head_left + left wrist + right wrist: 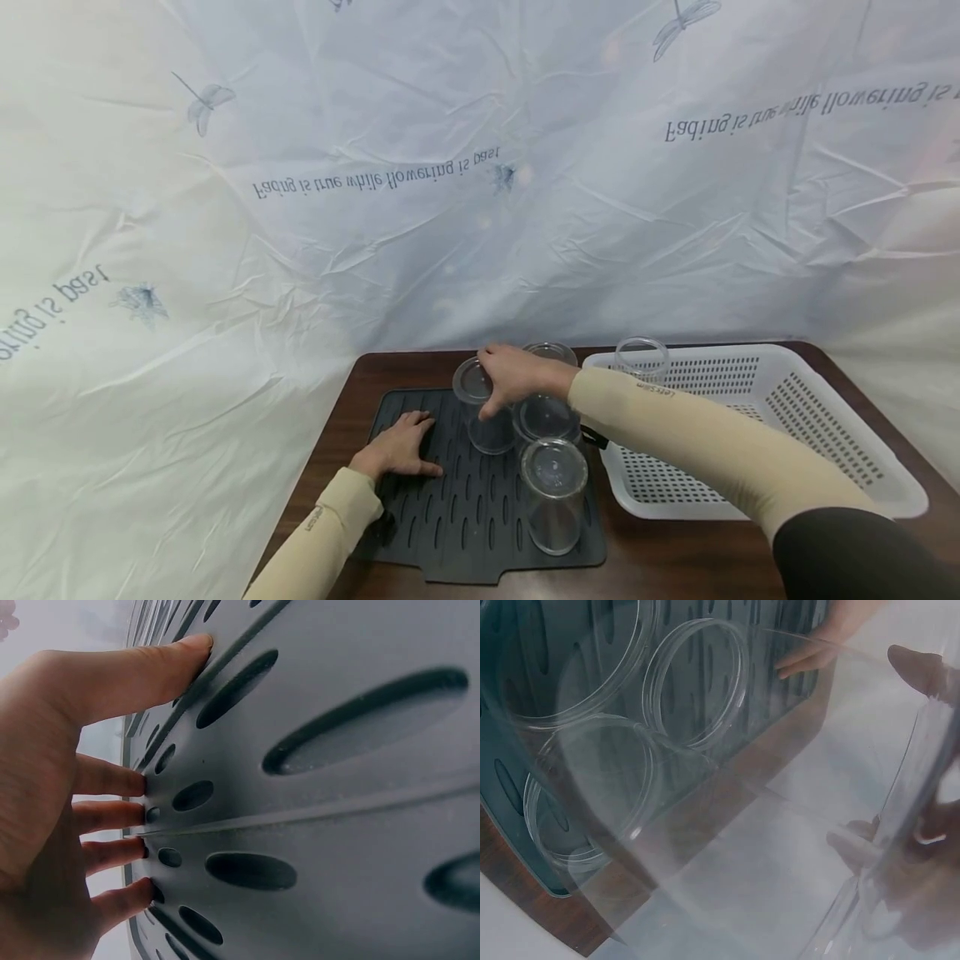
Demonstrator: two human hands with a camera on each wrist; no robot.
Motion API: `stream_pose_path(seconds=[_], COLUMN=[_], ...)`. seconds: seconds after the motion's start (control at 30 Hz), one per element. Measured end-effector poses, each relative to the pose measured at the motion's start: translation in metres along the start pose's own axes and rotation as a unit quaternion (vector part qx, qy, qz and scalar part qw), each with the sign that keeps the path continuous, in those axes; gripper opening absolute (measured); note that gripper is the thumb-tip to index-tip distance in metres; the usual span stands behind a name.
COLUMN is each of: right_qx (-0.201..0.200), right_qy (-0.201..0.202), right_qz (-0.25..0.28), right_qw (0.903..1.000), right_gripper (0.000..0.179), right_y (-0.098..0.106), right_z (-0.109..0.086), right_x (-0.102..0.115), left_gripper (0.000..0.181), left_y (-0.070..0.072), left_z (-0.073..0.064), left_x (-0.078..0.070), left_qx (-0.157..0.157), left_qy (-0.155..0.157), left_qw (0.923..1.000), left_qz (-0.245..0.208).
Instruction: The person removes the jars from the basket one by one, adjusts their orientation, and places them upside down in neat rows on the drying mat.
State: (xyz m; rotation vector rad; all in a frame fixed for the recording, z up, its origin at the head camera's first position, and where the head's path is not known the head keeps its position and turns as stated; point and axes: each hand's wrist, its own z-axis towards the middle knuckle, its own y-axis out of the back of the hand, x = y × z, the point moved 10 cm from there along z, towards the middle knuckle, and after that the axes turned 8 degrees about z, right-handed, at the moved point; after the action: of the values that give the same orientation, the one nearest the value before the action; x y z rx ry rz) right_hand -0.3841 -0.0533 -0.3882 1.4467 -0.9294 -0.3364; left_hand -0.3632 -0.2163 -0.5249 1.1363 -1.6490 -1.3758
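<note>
My right hand (513,375) grips a clear glass jar (491,433) near its rim, over the back part of the black ribbed drying mat (468,533). In the right wrist view, its fingers (919,671) show through the jar's wall. Just right of it, partly behind my hand and forearm, stand a back glass jar (553,350) and a middle glass jar (543,421). A front glass jar (555,508) stands upright at the mat's right side. My left hand (397,446) rests on the mat's left part, fingers spread, fingertips (139,892) touching its slotted surface.
A white perforated plastic basket (832,492) stands right of the mat, under my right forearm. Another clear glass (643,358) is at its back left corner. The dark wooden table (675,558) ends at a white printed sheet (450,250) hanging behind.
</note>
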Motion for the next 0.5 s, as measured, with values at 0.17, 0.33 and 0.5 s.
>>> stream_pose_path(seconds=[0.17,0.33,0.5], right_qx=[0.001,0.013,-0.005], right_qy=[-0.004,-0.008,0.008], right_qz=[0.002,0.015,0.03], right_qw=[1.0,0.9998,0.9995], right_gripper=[0.111,0.116,0.112], right_y=[0.0018,0.002,0.0103], right_z=[-0.0005,-0.0035,-0.0053], right_x=[0.0002,0.0004,0.0015], left_gripper=[0.098,0.1,0.099], left_y=[0.0019,0.0008,0.0019], left_z=[-0.0014,-0.0033,-0.0025], left_x=[-0.0012,-0.0023,-0.0013], left_qx=[0.0,0.003,0.001], left_qy=[-0.003,-0.005,-0.004], left_qw=[1.0,0.9999,1.0], left_qz=[-0.007,-0.014,-0.008])
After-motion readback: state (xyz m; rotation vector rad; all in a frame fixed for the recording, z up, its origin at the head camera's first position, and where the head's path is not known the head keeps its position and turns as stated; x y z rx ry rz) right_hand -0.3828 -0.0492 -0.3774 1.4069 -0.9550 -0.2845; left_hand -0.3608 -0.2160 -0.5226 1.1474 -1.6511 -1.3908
